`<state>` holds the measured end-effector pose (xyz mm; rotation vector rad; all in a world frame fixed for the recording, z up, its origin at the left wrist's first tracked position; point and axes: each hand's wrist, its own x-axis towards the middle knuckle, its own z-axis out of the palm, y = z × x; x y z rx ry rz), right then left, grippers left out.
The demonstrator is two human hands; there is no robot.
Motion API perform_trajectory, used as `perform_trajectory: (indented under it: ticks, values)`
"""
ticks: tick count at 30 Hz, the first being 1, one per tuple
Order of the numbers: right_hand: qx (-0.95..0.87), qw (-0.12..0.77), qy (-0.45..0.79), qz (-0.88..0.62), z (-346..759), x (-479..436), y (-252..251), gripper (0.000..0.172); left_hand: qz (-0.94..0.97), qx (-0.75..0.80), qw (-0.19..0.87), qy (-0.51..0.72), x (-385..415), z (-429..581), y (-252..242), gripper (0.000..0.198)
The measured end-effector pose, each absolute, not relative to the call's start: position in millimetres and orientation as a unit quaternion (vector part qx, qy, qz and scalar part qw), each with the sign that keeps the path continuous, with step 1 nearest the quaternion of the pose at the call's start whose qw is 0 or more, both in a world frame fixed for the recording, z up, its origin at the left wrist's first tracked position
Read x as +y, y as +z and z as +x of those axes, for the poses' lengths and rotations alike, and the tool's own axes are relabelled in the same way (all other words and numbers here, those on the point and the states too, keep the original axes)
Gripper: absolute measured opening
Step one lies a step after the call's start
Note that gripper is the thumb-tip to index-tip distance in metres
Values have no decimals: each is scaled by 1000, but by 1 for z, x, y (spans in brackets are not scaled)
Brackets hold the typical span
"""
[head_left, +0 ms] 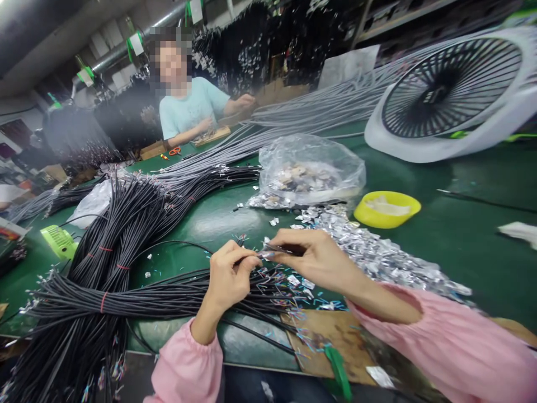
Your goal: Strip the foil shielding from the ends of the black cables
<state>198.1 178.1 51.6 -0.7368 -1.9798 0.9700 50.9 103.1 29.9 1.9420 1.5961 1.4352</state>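
Observation:
My left hand point(229, 277) is closed in a pinch on the end of a thin black cable point(176, 244) that loops over the green table. My right hand point(312, 257) is closed too, pinching a strip of silver foil point(268, 253) at that cable's tip. Both hands meet above a bundle of black cables point(138, 296) whose stripped ends show coloured wires. Snipped wire bits and foil scraps point(377, 254) lie around them.
More black cable bundles point(138, 212) and grey ones point(319, 106) cross the green table point(461, 235). A clear bag of scraps point(310, 170), a yellow bowl point(386, 209), a white fan point(453, 95) and a cardboard sheet point(335, 336) surround me. A person in a teal shirt point(188, 109) works opposite.

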Motion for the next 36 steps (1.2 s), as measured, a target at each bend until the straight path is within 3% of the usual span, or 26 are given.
perform_trajectory:
  ticks: [8, 18, 25, 32, 36]
  values:
    - [-698, 406, 499, -315, 201, 175, 53, 39, 618, 581, 112, 517, 103, 55, 31, 11]
    - [-702, 425, 467, -330, 200, 178, 43, 28, 602, 622, 136, 482, 106, 58, 27, 13]
    - [-693, 416, 511, -291, 201, 180, 44, 24, 586, 627, 169, 484, 106, 58, 31, 15]
    - [-728, 410, 462, -296, 201, 174, 40, 25, 654, 579, 131, 469, 104, 55, 26, 24]
    - [-781, 434, 378, -242, 201, 174, 39, 33, 681, 573, 189, 414, 103, 51, 31, 35]
